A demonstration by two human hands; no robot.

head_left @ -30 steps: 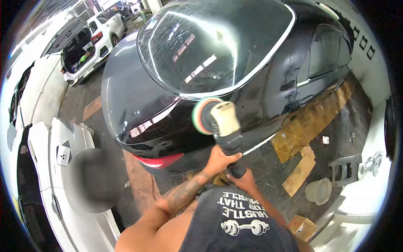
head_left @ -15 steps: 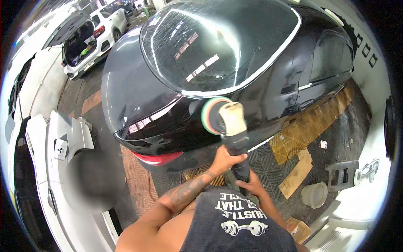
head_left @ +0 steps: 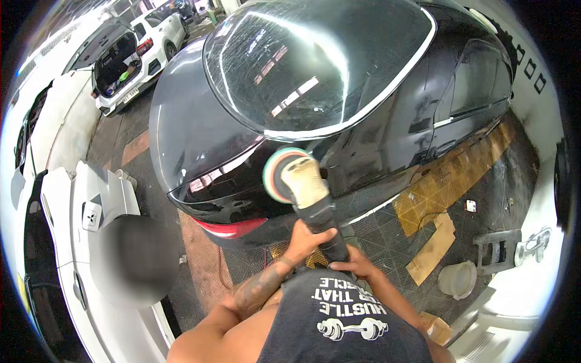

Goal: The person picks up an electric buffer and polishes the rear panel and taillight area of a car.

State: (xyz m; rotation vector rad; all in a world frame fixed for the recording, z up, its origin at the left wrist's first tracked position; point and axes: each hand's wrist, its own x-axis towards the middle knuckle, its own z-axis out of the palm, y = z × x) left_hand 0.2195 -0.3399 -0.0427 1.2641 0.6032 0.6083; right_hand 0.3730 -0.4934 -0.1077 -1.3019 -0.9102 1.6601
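Note:
Both my hands grip a polisher (head_left: 327, 221) with a dark body and a cream-coloured cover over its head. Its round pad (head_left: 273, 175), rimmed green and orange, is against or close to the rear side panel of a black car (head_left: 357, 163), left of the panel's middle. Wrapped around the front of the polisher's body is my left hand (head_left: 305, 242). My right hand (head_left: 354, 264) closes on the rear end of the handle, close to my shirt. The car's red tail light (head_left: 233, 228) lies below and left of the pad.
White tape (head_left: 339, 133) edges the car's rear window. Left stand a white car (head_left: 57, 224) and another with an open tailgate (head_left: 115, 66). On the right floor are cardboard (head_left: 433, 251), a bucket (head_left: 457, 280) and a grey stool (head_left: 497, 251).
The polisher has swung left along the car's rear panel, toward the tail light, and tilts more to the left. Both hands keep their hold and shift slightly left.

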